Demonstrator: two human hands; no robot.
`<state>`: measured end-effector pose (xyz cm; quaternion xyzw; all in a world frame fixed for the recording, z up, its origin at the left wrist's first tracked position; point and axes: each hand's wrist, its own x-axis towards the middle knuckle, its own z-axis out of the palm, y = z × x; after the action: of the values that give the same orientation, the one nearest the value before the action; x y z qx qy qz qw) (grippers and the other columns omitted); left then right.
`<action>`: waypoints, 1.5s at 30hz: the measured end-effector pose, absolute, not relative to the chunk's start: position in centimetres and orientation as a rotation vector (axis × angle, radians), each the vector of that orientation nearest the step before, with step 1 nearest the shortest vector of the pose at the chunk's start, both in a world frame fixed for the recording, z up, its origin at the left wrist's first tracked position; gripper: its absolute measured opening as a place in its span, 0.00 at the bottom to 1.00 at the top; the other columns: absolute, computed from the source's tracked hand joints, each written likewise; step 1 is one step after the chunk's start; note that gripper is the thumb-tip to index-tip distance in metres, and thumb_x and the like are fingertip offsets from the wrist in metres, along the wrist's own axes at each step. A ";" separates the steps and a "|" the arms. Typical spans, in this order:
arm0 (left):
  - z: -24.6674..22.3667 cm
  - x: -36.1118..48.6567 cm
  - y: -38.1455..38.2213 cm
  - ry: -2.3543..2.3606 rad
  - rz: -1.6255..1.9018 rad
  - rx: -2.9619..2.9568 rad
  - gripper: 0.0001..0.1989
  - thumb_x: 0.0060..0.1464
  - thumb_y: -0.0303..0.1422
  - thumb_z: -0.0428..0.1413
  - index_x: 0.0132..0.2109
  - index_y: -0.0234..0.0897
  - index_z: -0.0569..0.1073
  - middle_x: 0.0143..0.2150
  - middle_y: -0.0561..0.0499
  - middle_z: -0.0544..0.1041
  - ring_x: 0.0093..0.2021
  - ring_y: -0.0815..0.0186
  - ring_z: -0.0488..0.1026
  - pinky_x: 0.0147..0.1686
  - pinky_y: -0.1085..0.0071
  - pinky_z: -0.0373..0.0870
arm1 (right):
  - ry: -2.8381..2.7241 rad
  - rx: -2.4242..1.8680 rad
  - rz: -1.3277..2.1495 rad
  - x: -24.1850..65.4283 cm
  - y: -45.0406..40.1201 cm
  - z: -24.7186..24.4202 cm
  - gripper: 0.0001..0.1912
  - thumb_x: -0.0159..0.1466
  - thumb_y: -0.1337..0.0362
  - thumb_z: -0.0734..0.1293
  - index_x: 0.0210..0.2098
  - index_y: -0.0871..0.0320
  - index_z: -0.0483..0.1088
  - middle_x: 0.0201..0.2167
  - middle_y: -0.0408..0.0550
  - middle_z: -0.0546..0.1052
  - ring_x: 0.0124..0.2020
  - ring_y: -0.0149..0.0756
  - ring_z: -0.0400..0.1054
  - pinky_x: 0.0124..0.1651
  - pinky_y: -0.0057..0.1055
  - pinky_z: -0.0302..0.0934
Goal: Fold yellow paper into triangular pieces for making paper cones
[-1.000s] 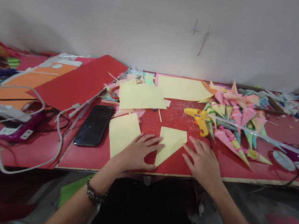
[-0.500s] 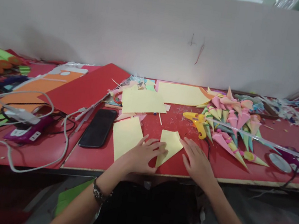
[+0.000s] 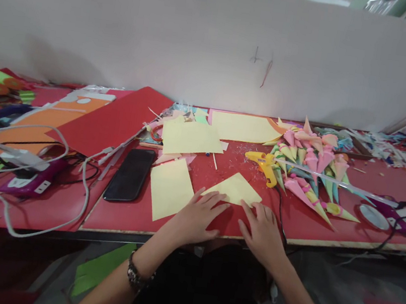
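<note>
A folded piece of pale yellow paper point(image 3: 236, 187) lies on the red table in front of me, its peak pointing away. My left hand point(image 3: 199, 217) rests fingers outstretched on its left corner and near edge. On the near right edge lie the fingertips of my right hand point(image 3: 262, 229), spread and pressing down. Just left of my left hand is a flat yellow sheet point(image 3: 170, 188). Another yellow sheet point(image 3: 192, 139) lies beyond it on paper scraps. A yellow glue gun point(image 3: 266, 167) with a long clear glue stick sits beyond my right hand.
Paper cones point(image 3: 312, 158) in pink, green and yellow are heaped at the right. A black phone point(image 3: 130, 175) lies at the left, near a purple power strip point(image 3: 28, 182) with white cables. Red card point(image 3: 116, 121) covers orange card behind. A white wall point(image 3: 167, 35) closes off the back.
The folded yellow paper has turned so that its peak points away from me. Both hands have shifted onto its near edge, the right hand coming inward.
</note>
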<state>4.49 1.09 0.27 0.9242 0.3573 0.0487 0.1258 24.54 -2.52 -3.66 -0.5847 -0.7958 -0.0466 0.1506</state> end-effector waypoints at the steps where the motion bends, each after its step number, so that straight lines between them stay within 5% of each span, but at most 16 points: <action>1: 0.0 4.9 0.8 1.061 0.149 2.682 0.31 0.47 0.41 0.52 0.57 0.41 0.53 0.60 0.48 0.56 0.59 0.59 0.50 0.57 0.59 0.42 | -2.270 -1.692 -0.126 24.0 -3.0 -3.6 0.21 0.60 0.60 0.56 0.52 0.60 0.60 0.38 0.55 0.68 0.39 0.44 0.60 0.42 0.41 0.57; 6: -1.6 6.3 -0.1 1.170 0.203 2.671 0.37 0.46 0.49 0.50 0.59 0.40 0.48 0.61 0.46 0.54 0.60 0.56 0.48 0.56 0.58 0.47 | -2.266 -1.605 0.088 22.5 -4.7 -3.1 0.20 0.60 0.61 0.57 0.51 0.57 0.61 0.38 0.53 0.66 0.39 0.41 0.60 0.40 0.37 0.58; 14: -1.2 5.6 0.0 1.224 0.167 2.732 0.33 0.41 0.49 0.53 0.52 0.34 0.59 0.56 0.42 0.61 0.57 0.55 0.52 0.56 0.58 0.44 | -2.396 -1.525 0.109 25.8 -3.5 -2.9 0.31 0.56 0.56 0.61 0.57 0.53 0.51 0.58 0.53 0.53 0.58 0.47 0.44 0.55 0.49 0.43; 22: -1.5 4.6 -0.9 1.149 0.276 2.694 0.26 0.49 0.46 0.48 0.54 0.39 0.59 0.57 0.47 0.61 0.57 0.59 0.54 0.56 0.61 0.46 | -2.417 -1.545 0.098 23.2 -4.3 -2.2 0.18 0.56 0.65 0.62 0.47 0.53 0.64 0.38 0.49 0.69 0.42 0.39 0.62 0.54 0.48 0.44; 27: -1.3 2.8 -0.4 0.925 0.195 2.687 0.26 0.49 0.27 0.48 0.56 0.44 0.56 0.58 0.53 0.59 0.57 0.66 0.54 0.56 0.64 0.47 | -2.419 -1.438 0.273 23.4 -3.7 -1.9 0.23 0.53 0.67 0.63 0.49 0.54 0.62 0.53 0.51 0.61 0.53 0.42 0.54 0.54 0.43 0.48; 30: -1.2 2.0 -0.1 0.880 0.227 2.660 0.24 0.48 0.29 0.50 0.55 0.44 0.58 0.58 0.54 0.61 0.57 0.65 0.56 0.56 0.63 0.44 | -2.473 -1.325 0.403 23.8 -3.1 -2.0 0.26 0.54 0.67 0.63 0.52 0.51 0.60 0.53 0.48 0.63 0.53 0.38 0.54 0.56 0.42 0.46; 34: -0.9 1.5 -0.1 0.982 0.293 2.614 0.19 0.47 0.30 0.53 0.48 0.44 0.65 0.50 0.53 0.69 0.48 0.65 0.65 0.50 0.66 0.54 | -2.445 -1.309 0.438 23.8 -2.6 -2.3 0.21 0.55 0.67 0.63 0.48 0.49 0.64 0.49 0.47 0.67 0.50 0.39 0.58 0.55 0.44 0.47; 39: -1.1 1.5 -0.2 1.096 0.385 2.620 0.07 0.52 0.31 0.51 0.39 0.43 0.71 0.39 0.55 0.74 0.38 0.67 0.68 0.40 0.68 0.57 | -2.306 -1.304 0.481 23.4 -2.0 -2.4 0.12 0.56 0.68 0.63 0.40 0.52 0.71 0.43 0.48 0.69 0.44 0.38 0.60 0.49 0.39 0.54; 45: -1.7 1.6 0.3 1.068 0.525 2.641 0.05 0.52 0.34 0.51 0.32 0.40 0.71 0.34 0.56 0.75 0.34 0.69 0.68 0.37 0.69 0.55 | -2.211 -1.271 0.590 23.5 -1.3 -2.1 0.05 0.57 0.64 0.64 0.27 0.55 0.73 0.39 0.46 0.70 0.40 0.34 0.63 0.48 0.37 0.53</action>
<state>1.60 0.31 -1.75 0.9050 0.3658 0.1798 0.1220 23.53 -1.26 -2.10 -0.4689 -0.8158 0.2178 0.2592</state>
